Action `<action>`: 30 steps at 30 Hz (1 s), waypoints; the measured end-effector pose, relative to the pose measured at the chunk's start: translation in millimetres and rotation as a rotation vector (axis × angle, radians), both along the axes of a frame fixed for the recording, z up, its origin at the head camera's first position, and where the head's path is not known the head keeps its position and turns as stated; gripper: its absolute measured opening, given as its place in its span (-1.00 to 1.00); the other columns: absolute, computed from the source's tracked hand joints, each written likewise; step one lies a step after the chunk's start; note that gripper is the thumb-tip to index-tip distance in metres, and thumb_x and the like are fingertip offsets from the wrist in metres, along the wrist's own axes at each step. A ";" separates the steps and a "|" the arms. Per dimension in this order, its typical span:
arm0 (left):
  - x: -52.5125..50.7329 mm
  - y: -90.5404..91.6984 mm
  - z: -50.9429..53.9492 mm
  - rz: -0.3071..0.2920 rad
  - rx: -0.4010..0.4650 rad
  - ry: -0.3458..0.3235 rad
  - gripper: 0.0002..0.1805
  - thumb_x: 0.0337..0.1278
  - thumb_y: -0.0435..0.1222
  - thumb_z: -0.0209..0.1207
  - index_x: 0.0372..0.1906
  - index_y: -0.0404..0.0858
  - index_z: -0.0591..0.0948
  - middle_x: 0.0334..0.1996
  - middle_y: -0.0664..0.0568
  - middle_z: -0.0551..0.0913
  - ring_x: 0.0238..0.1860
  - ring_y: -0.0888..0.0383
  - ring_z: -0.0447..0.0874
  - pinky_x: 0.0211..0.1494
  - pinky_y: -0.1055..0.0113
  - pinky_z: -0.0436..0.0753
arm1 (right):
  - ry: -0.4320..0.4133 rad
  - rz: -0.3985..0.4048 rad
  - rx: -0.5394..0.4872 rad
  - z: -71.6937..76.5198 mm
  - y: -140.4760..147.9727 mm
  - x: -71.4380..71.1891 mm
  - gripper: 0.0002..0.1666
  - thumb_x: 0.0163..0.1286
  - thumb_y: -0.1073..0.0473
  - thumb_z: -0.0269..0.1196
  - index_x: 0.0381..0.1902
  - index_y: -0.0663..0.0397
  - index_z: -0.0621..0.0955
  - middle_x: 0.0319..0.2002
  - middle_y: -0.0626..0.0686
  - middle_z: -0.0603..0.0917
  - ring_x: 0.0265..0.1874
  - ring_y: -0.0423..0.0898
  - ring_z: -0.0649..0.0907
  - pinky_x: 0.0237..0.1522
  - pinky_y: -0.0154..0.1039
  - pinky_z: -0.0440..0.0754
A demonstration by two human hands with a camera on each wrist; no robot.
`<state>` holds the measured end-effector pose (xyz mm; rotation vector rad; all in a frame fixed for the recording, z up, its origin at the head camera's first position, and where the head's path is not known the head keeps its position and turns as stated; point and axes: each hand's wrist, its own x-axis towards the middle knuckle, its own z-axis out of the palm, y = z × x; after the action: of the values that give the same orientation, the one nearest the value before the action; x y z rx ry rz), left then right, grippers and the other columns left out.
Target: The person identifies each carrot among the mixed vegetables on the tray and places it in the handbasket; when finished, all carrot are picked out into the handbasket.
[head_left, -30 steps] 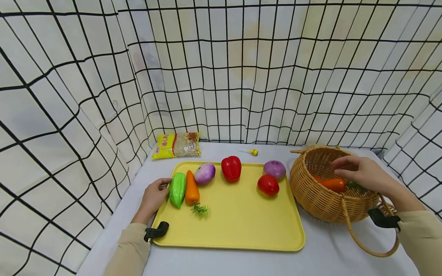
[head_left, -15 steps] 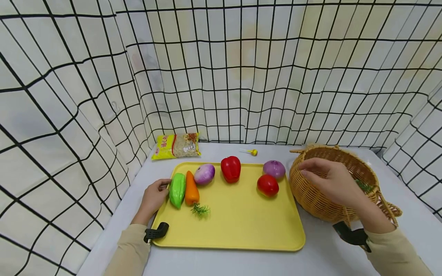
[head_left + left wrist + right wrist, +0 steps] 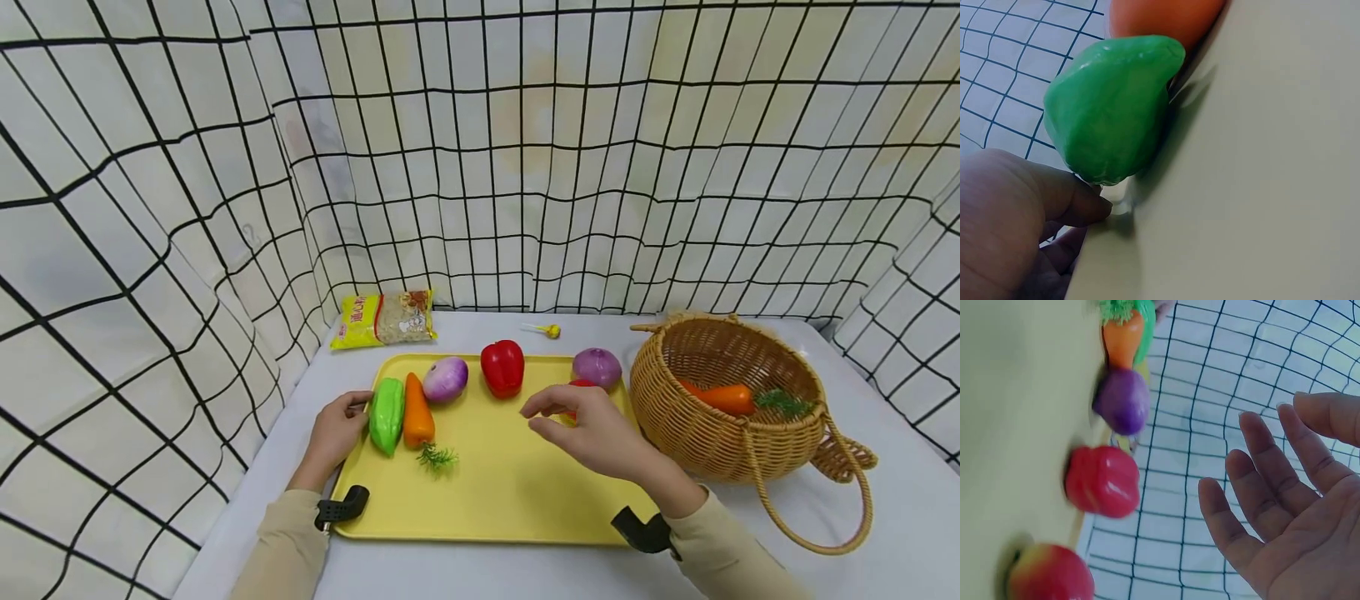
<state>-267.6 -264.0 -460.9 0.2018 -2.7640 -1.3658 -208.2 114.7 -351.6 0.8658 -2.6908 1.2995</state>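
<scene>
My left hand (image 3: 336, 433) is at the left side of the yellow tray (image 3: 495, 500). In the left wrist view, its thumb lies on the tray's rim with fingers curled below, beside a green ridged vegetable (image 3: 1110, 112). My right hand (image 3: 600, 433) hovers above the tray's right half, holding nothing; the right wrist view shows its fingers spread and loosely bent. Lying on the tray are an orange carrot (image 3: 417, 412), a purple-white onion-like vegetable (image 3: 446, 380), a red bell pepper (image 3: 502, 369) and a purple onion (image 3: 597, 367). A round red fruit (image 3: 1050, 575) is mostly behind the right hand in the head view.
On the right stands a wicker basket (image 3: 675, 433) with a carrot (image 3: 723, 400) inside and its handle hanging forward. Behind the tray lie a yellow food packet (image 3: 384, 319) and a yellow lollipop (image 3: 552, 331). Black netting over white cloth rises behind and beside the table.
My right hand has left the basket and moved left over the tray, leaving the carrot in the basket. The left hand has stayed at the tray's edge.
</scene>
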 end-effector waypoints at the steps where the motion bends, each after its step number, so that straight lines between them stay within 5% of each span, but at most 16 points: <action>1: 0.2 0.3 -0.4 -0.001 0.001 0.000 -0.54 0.31 -0.39 -0.06 0.28 -0.28 0.50 0.21 -0.27 0.50 0.18 -0.15 0.47 0.15 -0.04 0.49 | -0.016 0.006 -0.013 -3.5 -4.9 -1.4 -0.87 0.34 0.15 0.30 -0.17 -0.16 0.71 -0.22 -0.23 0.71 -0.13 -0.21 0.65 -0.04 -0.16 0.62; 11: 2.8 -1.3 -4.4 0.007 -0.013 0.011 -0.55 0.32 -0.37 -0.06 0.27 -0.26 0.50 0.21 -0.28 0.50 0.19 -0.17 0.46 0.14 -0.05 0.47 | -0.217 -0.059 -0.210 -40.7 -59.9 -18.9 -0.79 0.34 0.19 0.28 -0.08 0.05 0.68 -0.10 0.03 0.71 -0.19 -0.09 0.69 -0.12 -0.22 0.67; 23: -0.2 0.8 -4.2 0.009 -0.018 0.016 -0.55 0.31 -0.38 -0.06 0.27 -0.28 0.50 0.22 -0.28 0.49 0.20 -0.17 0.45 0.16 -0.06 0.46 | -0.377 -0.248 -0.428 -65.6 -117.0 -33.6 -0.67 0.28 0.20 0.32 -0.02 0.20 0.66 -0.08 0.16 0.67 -0.23 -0.01 0.64 -0.19 -0.20 0.63; 30: -0.5 -0.1 -3.5 0.009 -0.014 0.011 -0.55 0.32 -0.39 -0.07 0.28 -0.27 0.50 0.23 -0.27 0.49 0.20 -0.16 0.45 0.16 -0.05 0.46 | -0.374 -0.317 -0.468 -78.6 -142.5 -38.4 -0.64 0.18 0.20 0.38 -0.07 0.23 0.66 -0.08 0.19 0.67 -0.18 -0.01 0.63 -0.11 -0.15 0.62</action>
<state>-268.1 -264.0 -464.4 0.2054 -2.7598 -1.3406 -246.6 -27.8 -430.2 0.1524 -2.4298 2.0345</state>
